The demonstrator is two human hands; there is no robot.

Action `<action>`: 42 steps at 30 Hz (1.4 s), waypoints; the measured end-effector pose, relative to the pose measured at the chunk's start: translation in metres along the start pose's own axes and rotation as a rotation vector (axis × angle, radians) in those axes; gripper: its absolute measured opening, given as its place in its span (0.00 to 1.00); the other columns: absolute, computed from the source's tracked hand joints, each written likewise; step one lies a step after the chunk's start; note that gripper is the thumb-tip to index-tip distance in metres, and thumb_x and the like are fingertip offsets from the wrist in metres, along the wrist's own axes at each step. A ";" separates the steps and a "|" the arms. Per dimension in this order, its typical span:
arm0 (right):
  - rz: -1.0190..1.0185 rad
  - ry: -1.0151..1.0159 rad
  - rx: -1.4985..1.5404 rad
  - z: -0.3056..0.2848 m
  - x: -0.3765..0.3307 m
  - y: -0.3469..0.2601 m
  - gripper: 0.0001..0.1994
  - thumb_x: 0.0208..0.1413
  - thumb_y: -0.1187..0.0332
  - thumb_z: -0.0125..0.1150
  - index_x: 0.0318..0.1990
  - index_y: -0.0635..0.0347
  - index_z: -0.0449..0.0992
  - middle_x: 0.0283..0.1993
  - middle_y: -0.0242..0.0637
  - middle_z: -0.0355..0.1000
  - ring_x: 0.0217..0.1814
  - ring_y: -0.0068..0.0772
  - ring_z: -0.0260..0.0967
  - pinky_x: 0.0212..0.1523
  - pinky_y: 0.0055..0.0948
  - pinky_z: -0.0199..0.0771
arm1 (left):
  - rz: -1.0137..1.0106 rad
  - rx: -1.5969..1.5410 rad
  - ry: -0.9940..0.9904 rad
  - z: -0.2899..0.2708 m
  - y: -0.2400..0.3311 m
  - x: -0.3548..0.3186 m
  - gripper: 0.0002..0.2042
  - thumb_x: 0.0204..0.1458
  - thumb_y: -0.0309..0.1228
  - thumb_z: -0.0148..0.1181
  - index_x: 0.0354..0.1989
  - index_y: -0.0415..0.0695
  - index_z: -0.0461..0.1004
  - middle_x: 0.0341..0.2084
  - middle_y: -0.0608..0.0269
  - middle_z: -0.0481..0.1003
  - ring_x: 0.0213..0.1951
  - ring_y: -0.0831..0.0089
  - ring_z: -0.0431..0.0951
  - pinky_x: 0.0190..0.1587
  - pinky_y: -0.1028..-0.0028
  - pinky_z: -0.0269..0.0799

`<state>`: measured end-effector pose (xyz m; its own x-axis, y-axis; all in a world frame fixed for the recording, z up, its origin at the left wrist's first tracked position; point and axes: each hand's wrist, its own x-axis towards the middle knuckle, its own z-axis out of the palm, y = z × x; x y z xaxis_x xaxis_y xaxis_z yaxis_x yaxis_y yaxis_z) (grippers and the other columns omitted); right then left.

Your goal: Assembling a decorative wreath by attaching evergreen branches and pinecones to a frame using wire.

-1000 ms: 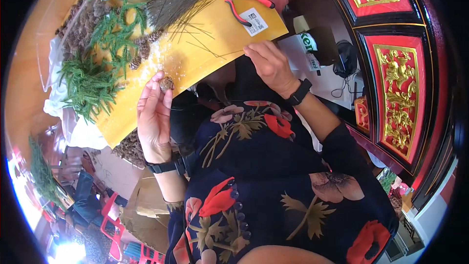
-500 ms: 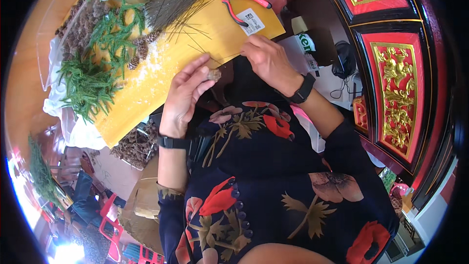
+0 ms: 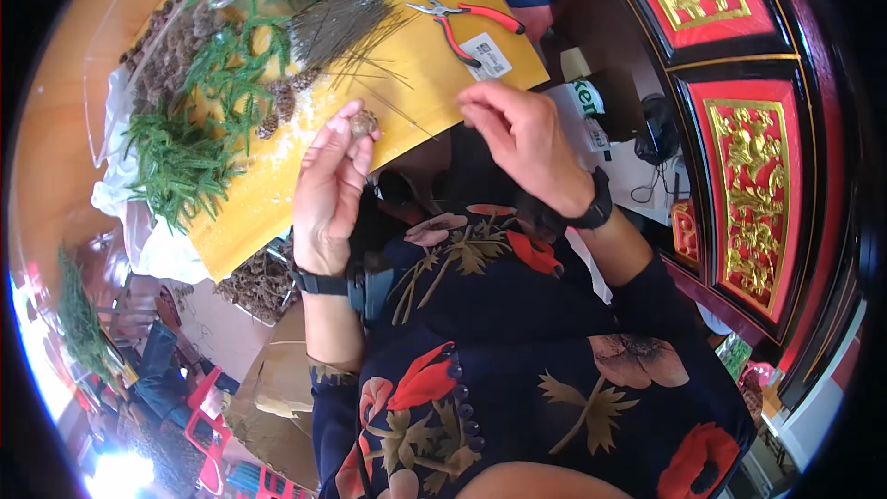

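While our left hand (image 3: 328,194) has lifted, its fingers pinch a small pinecone (image 3: 362,122) above the yellow tabletop (image 3: 434,65). Our right hand (image 3: 522,143) has pulled away from it, fingers pinched narrow, maybe on thin wire; we cannot tell.

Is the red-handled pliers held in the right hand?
No, the pliers lie on the yellow board, apart from the right hand.

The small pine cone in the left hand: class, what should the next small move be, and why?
Probably bring the right hand back to the pine cone. The left hand pinches the cone upright at its fingertips, while the right hand's fingers are closed together a little apart from it; whether they hold a wire cannot be told.
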<state>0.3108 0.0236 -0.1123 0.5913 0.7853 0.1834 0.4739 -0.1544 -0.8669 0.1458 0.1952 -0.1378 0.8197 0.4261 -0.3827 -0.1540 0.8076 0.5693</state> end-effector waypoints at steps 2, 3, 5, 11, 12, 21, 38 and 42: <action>-0.061 -0.039 0.015 0.011 -0.003 -0.013 0.03 0.52 0.77 0.58 0.34 0.64 0.73 0.29 0.42 0.72 0.29 0.42 0.72 0.28 0.27 0.69 | 0.039 -0.029 0.099 0.012 -0.001 -0.015 0.15 0.58 0.26 0.52 0.53 0.36 0.68 0.40 0.58 0.74 0.42 0.70 0.77 0.48 0.78 0.76; -0.109 -0.062 0.019 0.017 -0.004 -0.020 0.03 0.52 0.77 0.58 0.35 0.64 0.73 0.29 0.42 0.72 0.28 0.42 0.72 0.27 0.27 0.69 | 0.054 -0.047 0.145 0.015 0.000 -0.020 0.14 0.58 0.26 0.52 0.53 0.36 0.68 0.41 0.58 0.74 0.43 0.69 0.77 0.48 0.78 0.76; -0.165 -0.096 0.027 0.027 -0.003 -0.031 0.03 0.52 0.77 0.58 0.35 0.64 0.73 0.28 0.42 0.71 0.27 0.42 0.72 0.27 0.28 0.69 | 0.088 -0.069 0.144 0.016 0.002 -0.029 0.14 0.58 0.25 0.52 0.53 0.36 0.68 0.42 0.57 0.74 0.44 0.68 0.76 0.49 0.78 0.75; -0.279 -0.135 -0.099 0.045 0.004 -0.052 0.04 0.51 0.76 0.59 0.35 0.61 0.73 0.28 0.41 0.72 0.27 0.42 0.72 0.26 0.31 0.69 | 0.204 -0.199 0.058 0.004 0.006 -0.044 0.15 0.58 0.23 0.51 0.54 0.36 0.66 0.45 0.55 0.72 0.46 0.66 0.75 0.51 0.76 0.74; -0.294 -0.136 -0.141 0.047 0.005 -0.054 0.04 0.51 0.75 0.59 0.35 0.61 0.74 0.28 0.41 0.72 0.28 0.42 0.72 0.26 0.31 0.69 | 0.209 -0.202 0.064 0.003 0.006 -0.046 0.15 0.58 0.23 0.51 0.54 0.36 0.66 0.45 0.55 0.72 0.46 0.66 0.75 0.51 0.76 0.74; -0.330 -0.136 -0.200 0.060 0.008 -0.061 0.05 0.49 0.75 0.59 0.34 0.60 0.73 0.24 0.40 0.71 0.25 0.44 0.71 0.24 0.34 0.70 | 0.320 -0.118 0.138 0.002 0.007 -0.055 0.17 0.58 0.21 0.50 0.56 0.36 0.64 0.49 0.56 0.70 0.48 0.66 0.74 0.54 0.73 0.72; -0.327 -0.105 -0.143 0.069 0.010 -0.074 0.04 0.49 0.75 0.59 0.32 0.59 0.71 0.22 0.39 0.70 0.23 0.43 0.70 0.22 0.35 0.68 | 0.388 0.014 0.124 0.011 0.003 -0.059 0.13 0.58 0.21 0.50 0.51 0.38 0.67 0.48 0.60 0.70 0.48 0.72 0.73 0.52 0.72 0.72; -0.346 -0.084 -0.131 0.073 0.009 -0.074 0.04 0.49 0.74 0.60 0.33 0.59 0.72 0.22 0.39 0.70 0.23 0.42 0.70 0.22 0.35 0.68 | 0.380 -0.060 0.090 0.003 0.002 -0.057 0.11 0.58 0.22 0.50 0.49 0.39 0.67 0.46 0.60 0.70 0.47 0.71 0.72 0.51 0.73 0.72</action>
<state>0.2340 0.0861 -0.0806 0.3287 0.8499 0.4119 0.7189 0.0577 -0.6928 0.1003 0.1710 -0.1120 0.6468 0.7311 -0.2169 -0.4709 0.6067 0.6404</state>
